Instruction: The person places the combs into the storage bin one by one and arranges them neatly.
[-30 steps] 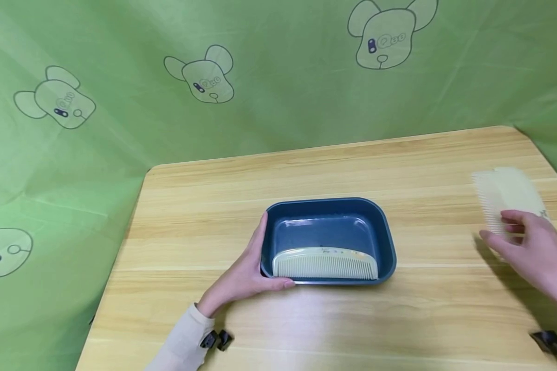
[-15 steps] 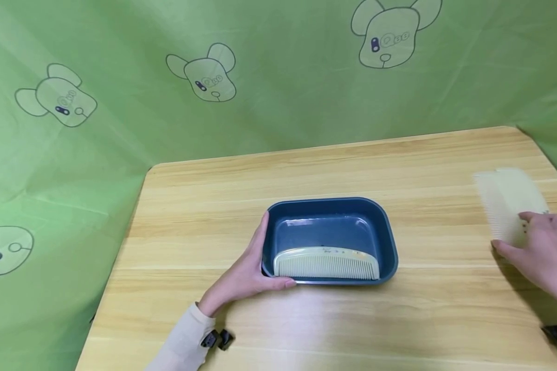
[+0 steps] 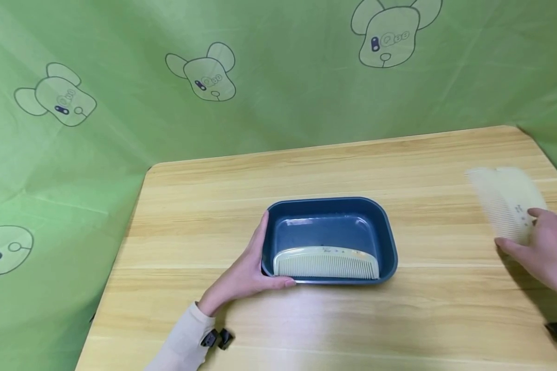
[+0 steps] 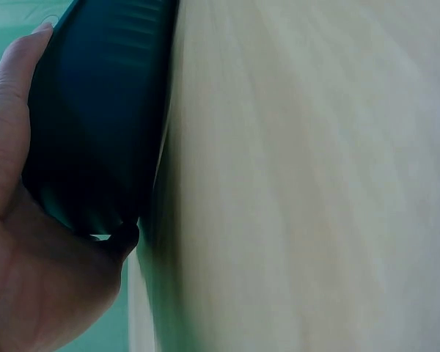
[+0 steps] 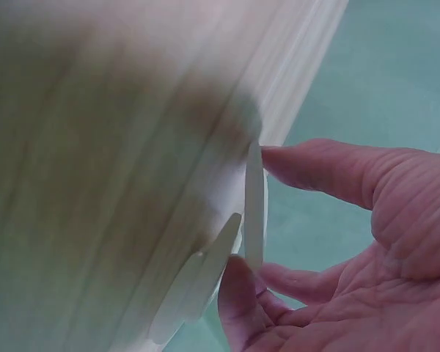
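A dark blue rectangular box (image 3: pixel 389 242) stands on the table, and my left hand (image 3: pixel 246 275) grips its left end, thumb along the front rim. Inside, a pale cream comb (image 3: pixel 326 264) leans along the front wall, teeth down. At the right, my right hand (image 3: pixel 549 250) pinches another pale comb (image 5: pixel 254 205) by its edges between thumb and fingertips. Right beside that one in the right wrist view are more pale combs (image 5: pixel 214 273), lying at the table. In the head view these overlap as a fanned pile, partly hidden by the hand.
The wooden table (image 3: pixel 204 216) ends at a back edge against a green cloth (image 3: pixel 283 113) printed with bear heads. The same cloth hangs along the left and right sides. A black wrist device (image 3: pixel 217 339) sits at the left sleeve.
My right hand has moved right along the combs and pinched one, which has shifted slightly against the pile, its printed back now showing. My left hand and the box have stayed put.
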`<move>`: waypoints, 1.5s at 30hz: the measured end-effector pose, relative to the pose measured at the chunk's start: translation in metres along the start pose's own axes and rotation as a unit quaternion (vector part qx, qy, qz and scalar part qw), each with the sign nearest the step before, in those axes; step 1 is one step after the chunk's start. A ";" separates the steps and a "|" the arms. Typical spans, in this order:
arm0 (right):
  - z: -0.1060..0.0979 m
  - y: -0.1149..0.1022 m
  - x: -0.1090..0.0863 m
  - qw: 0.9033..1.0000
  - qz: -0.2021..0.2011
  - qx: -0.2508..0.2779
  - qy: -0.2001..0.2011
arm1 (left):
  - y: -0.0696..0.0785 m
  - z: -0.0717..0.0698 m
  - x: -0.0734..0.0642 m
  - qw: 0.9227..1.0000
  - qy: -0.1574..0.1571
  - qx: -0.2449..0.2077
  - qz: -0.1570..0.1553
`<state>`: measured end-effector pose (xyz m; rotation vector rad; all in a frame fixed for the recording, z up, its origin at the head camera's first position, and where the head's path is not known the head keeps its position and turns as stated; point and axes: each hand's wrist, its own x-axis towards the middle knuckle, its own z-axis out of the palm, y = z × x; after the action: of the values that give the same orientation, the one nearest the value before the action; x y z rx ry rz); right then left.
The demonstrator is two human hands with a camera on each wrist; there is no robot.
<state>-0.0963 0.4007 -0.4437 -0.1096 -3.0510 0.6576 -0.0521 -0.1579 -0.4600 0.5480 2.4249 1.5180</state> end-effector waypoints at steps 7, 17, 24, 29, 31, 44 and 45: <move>-0.003 -0.001 0.004 1.000 -0.014 0.025 -0.003 | 0.000 0.000 -0.001 1.000 0.000 0.000 -0.003; 0.005 -0.001 0.000 0.988 -0.050 0.141 0.048 | 0.000 0.000 0.001 1.000 0.000 -0.002 -0.005; 0.007 -0.002 0.000 0.967 -0.101 0.224 0.061 | 0.001 0.001 0.002 1.000 -0.002 -0.004 -0.006; 0.006 -0.004 0.001 0.948 -0.115 0.296 0.027 | 0.001 0.001 0.001 1.000 0.001 -0.001 -0.007; 0.005 -0.006 0.000 0.941 -0.114 0.318 0.018 | 0.001 0.001 0.001 1.000 0.001 -0.001 -0.006; 0.004 -0.021 -0.004 0.927 -0.091 0.364 -0.023 | -0.002 0.000 0.000 1.000 0.001 0.003 -0.004; 0.004 -0.023 -0.004 0.929 -0.089 0.358 -0.026 | -0.002 0.000 0.000 1.000 0.002 0.003 -0.004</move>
<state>-0.0937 0.3781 -0.4379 0.1953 -2.6013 1.6974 -0.0525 -0.1585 -0.4624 0.5369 2.4314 1.5108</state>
